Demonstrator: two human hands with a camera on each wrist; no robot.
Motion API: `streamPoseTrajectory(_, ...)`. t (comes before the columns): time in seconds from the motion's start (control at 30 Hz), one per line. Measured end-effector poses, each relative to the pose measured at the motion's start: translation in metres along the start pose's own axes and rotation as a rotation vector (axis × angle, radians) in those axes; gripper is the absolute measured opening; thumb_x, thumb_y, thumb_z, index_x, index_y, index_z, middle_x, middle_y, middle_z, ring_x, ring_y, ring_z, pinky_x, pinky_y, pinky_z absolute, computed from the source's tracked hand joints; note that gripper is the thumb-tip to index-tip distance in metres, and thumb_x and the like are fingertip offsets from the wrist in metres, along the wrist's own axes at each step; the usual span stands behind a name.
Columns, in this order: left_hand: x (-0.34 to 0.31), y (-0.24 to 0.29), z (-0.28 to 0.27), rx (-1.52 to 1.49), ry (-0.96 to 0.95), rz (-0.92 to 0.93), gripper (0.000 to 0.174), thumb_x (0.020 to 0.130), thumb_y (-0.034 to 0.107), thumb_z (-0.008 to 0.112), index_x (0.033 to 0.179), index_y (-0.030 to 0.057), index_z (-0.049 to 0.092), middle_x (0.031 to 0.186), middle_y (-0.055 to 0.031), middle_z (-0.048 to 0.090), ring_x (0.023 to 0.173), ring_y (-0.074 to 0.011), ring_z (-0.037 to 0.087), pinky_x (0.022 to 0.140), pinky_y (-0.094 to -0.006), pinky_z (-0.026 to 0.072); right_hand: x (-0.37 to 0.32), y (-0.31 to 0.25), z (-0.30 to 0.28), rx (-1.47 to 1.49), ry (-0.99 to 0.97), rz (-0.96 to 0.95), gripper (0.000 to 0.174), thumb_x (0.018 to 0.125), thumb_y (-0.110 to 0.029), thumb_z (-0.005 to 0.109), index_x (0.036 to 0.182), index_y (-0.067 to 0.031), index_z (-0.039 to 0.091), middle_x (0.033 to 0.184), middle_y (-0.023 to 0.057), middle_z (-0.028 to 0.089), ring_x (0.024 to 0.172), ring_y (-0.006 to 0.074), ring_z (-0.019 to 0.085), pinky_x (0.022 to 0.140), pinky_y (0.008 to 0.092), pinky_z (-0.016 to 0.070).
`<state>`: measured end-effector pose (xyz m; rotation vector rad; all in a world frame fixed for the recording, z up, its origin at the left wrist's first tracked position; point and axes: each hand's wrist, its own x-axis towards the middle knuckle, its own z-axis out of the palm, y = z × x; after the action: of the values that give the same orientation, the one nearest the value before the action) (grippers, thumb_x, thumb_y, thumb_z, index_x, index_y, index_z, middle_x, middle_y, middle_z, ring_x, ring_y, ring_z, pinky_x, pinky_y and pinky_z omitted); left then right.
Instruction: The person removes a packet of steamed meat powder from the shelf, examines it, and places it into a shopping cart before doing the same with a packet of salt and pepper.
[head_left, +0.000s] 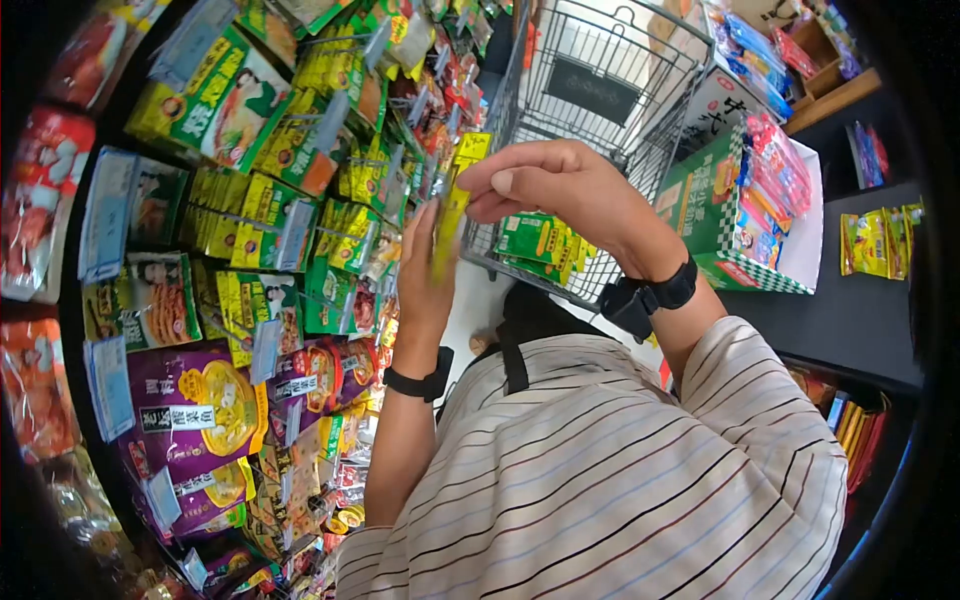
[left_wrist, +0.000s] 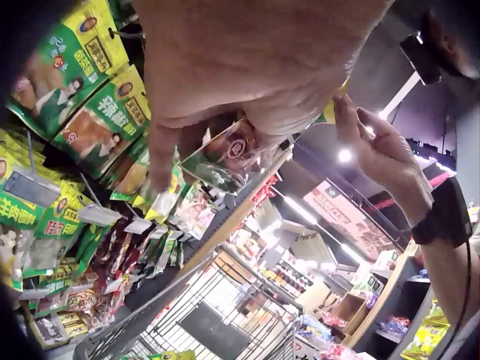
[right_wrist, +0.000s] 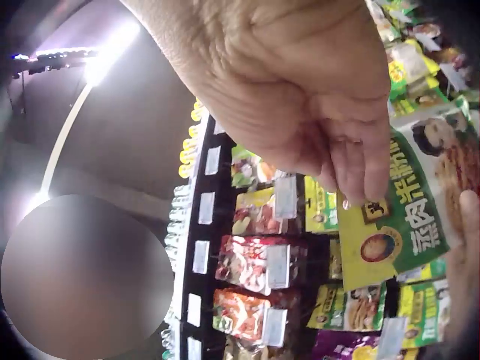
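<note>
A green and yellow seasoning packet [right_wrist: 412, 206] with a food picture is held between the two hands. The right hand [head_left: 545, 180] pinches its yellow end, fingertips on the front face in the right wrist view. The left hand [head_left: 425, 265] holds the other end; in the head view its fingers point up along the packet, which is seen almost edge-on. In the left wrist view the left hand [left_wrist: 247, 67] covers most of the packet, and the right hand [left_wrist: 386, 154] shows beyond it. Similar packets [head_left: 220, 110] hang on the shelf to the left.
A wire shopping cart [head_left: 690, 60] stands ahead, with several green and yellow packets [head_left: 540, 245] in it. Purple packets [head_left: 195, 405] hang lower on the left shelf. On the right, a green and white carton [head_left: 700, 215] of wrapped goods stands by a dark shelf [head_left: 800, 320].
</note>
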<state>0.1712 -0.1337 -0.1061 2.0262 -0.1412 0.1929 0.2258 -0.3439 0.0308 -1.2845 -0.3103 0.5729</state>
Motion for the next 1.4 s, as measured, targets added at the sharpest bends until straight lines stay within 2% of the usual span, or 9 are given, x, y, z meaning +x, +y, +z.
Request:
streamPoseTrajectory(0.13,-0.023,0.012,-0.030,-0.361,0.075,-0.232,0.043,0.103,0.028,0.055,0.132,-0.0047,0.057,0.118,-0.0140,0.067,0.107,-0.0200,0.064,0.087,-0.0319,0.0520,-0.003,-0.014,0.042,0.065,-0.083,-0.149,0.036,0.100,-0.013,0.053,0.131,0.0029,0.059,0.117,0.0154,0.068,0.105,0.0229,0.068,0.095,0.0364,0.0539)
streamPoseTrajectory(0.17,-0.027,0.017,-0.038,-0.529,0.098,-0.307,0.043,0.104,0.031,0.053,0.129,-0.0038,0.059,0.109,-0.0094,0.070,0.093,-0.0139,0.067,0.073,-0.0291,0.0556,-0.001,-0.016,0.047,0.000,-0.042,-0.207,0.037,0.101,-0.012,0.051,0.136,0.0012,0.054,0.121,0.0131,0.067,0.109,0.0214,0.066,0.095,0.0356,0.0529)
streamPoseTrajectory(0.27,-0.043,0.044,-0.070,-0.729,0.101,-0.282,0.044,0.103,0.035,0.054,0.129,-0.0007,0.055,0.112,-0.0120,0.069,0.090,-0.0186,0.071,0.064,-0.0315,0.0602,0.013,-0.003,0.041,-0.176,0.098,-0.393,0.036,0.101,-0.014,0.052,0.133,0.0008,0.056,0.121,0.0110,0.066,0.112,0.0197,0.065,0.096,0.0340,0.0506)
streamPoseTrajectory(0.37,-0.060,0.060,-0.092,-0.787,0.150,-0.256,0.041,0.103,0.033,0.054,0.128,0.0004,0.056,0.111,-0.0121,0.070,0.086,-0.0171,0.070,0.057,-0.0285,0.0569,0.019,0.016,0.051,-0.283,0.046,-0.256,0.035,0.100,-0.017,0.057,0.130,0.0001,0.058,0.117,0.0076,0.066,0.109,0.0135,0.062,0.097,0.0298,0.0467)
streamPoseTrajectory(0.57,-0.091,0.060,-0.113,-0.799,0.243,-0.279,0.043,0.103,0.036,0.055,0.128,0.0015,0.056,0.109,-0.0107,0.070,0.084,-0.0146,0.069,0.055,-0.0262,0.0553,0.023,0.046,0.098,-0.267,-0.203,0.006,0.031,0.094,-0.026,0.067,0.116,-0.0045,0.063,0.096,-0.0063,0.061,0.086,0.0015,0.052,0.074,0.0206,0.0419)
streamPoseTrajectory(0.8,-0.114,0.058,-0.129,-0.780,0.288,-0.287,0.041,0.103,0.033,0.056,0.129,0.0023,0.056,0.111,-0.0095,0.069,0.084,-0.0127,0.068,0.057,-0.0246,0.0546,0.025,0.070,0.129,-0.200,-0.159,-0.008,0.034,0.091,-0.031,0.071,0.110,-0.0035,0.066,0.088,-0.0054,0.060,0.078,0.0022,0.052,0.067,0.0204,0.0421)
streamPoseTrajectory(1.0,-0.124,0.057,-0.134,-0.770,0.339,-0.249,0.035,0.102,0.026,0.057,0.129,0.0023,0.054,0.110,-0.0085,0.069,0.083,-0.0119,0.067,0.058,-0.0245,0.0541,0.020,0.072,0.137,-0.177,-0.159,0.002,0.034,0.091,-0.029,0.071,0.114,-0.0043,0.065,0.092,-0.0058,0.062,0.081,0.0022,0.054,0.069,0.0201,0.0441)
streamPoseTrajectory(1.1,-0.126,0.053,-0.135,-0.769,0.330,-0.246,0.034,0.102,0.024,0.057,0.129,0.0026,0.054,0.110,-0.0083,0.068,0.083,-0.0116,0.067,0.059,-0.0245,0.0537,0.019,0.072,0.134,-0.209,-0.198,0.058,0.035,0.094,-0.024,0.067,0.123,-0.0042,0.062,0.106,-0.0056,0.064,0.088,0.0010,0.054,0.078,0.0201,0.0449)
streamPoseTrajectory(1.4,-0.126,0.058,-0.134,-0.729,0.387,-0.286,0.033,0.101,0.025,0.058,0.127,0.0043,0.054,0.110,-0.0075,0.068,0.085,-0.0115,0.066,0.060,-0.0246,0.0540,0.016,0.068,0.137,-0.181,-0.194,0.042,0.035,0.095,-0.021,0.066,0.125,-0.0033,0.060,0.108,-0.0045,0.064,0.091,0.0013,0.055,0.079,0.0203,0.0453)
